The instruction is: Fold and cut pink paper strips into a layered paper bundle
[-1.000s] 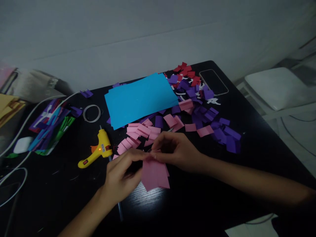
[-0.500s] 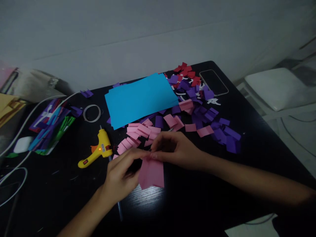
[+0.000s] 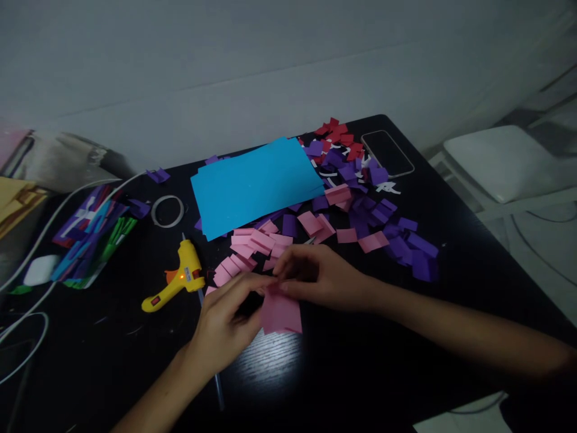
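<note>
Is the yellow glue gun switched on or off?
On: the glue gun lying on the black table shows a small orange light glowing on its body.

Both forearms reach in from the near edge and meet over the middle of the surface. The left hand (image 3: pixel 225 328) lies palm down, fingers stretched toward the right hand (image 3: pixel 322 276), whose fingertips pinch together against the left's.

A home craft corner — black table (image 3: pixel 406 373) strewn with paper scraps (image 3: pixel 374 222), glue gun (image 3: pixel 178 279), phone (image 3: pixel 386 153) by a wall.
</note>
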`<state>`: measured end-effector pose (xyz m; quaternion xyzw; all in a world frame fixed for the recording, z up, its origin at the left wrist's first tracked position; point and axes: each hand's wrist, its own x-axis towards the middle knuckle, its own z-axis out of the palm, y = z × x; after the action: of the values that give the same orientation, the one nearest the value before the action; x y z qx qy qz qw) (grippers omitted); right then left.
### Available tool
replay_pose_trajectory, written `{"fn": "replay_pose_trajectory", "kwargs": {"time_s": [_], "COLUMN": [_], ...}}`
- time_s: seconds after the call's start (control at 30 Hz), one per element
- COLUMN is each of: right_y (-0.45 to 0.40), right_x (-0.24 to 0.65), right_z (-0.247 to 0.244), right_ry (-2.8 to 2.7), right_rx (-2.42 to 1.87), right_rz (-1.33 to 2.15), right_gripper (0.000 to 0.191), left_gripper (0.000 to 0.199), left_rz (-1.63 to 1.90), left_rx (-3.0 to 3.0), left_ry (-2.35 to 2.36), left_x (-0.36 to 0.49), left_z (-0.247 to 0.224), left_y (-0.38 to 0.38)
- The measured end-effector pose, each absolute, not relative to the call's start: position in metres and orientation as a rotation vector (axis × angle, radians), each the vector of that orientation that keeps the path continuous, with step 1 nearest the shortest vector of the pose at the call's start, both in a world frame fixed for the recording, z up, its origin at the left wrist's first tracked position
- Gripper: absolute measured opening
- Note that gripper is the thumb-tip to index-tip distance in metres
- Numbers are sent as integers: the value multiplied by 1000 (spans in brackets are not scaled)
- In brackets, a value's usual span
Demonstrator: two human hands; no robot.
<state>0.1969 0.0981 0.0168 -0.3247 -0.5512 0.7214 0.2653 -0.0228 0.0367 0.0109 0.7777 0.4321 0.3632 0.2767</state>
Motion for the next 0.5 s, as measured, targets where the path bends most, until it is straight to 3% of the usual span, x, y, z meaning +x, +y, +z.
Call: {"fn": "replay_pose_trajectory", "kwargs": {"time_s": [0.17, 0.5], "right_y": [102, 103], "right_x": [200, 203], "right_z": [17, 19], "right_ry": [-1611, -2028], "right_rx": [-866, -846], "right_rz": [2009, 1784], "right_gripper": [19, 15], "left_gripper": [26, 25], "left_rz": [914, 775], "left_rx": [2052, 1787], "left_ry": [1134, 1178], "left_x": [-19, -13], "left_z": [14, 14], "left_y": [37, 34]}}
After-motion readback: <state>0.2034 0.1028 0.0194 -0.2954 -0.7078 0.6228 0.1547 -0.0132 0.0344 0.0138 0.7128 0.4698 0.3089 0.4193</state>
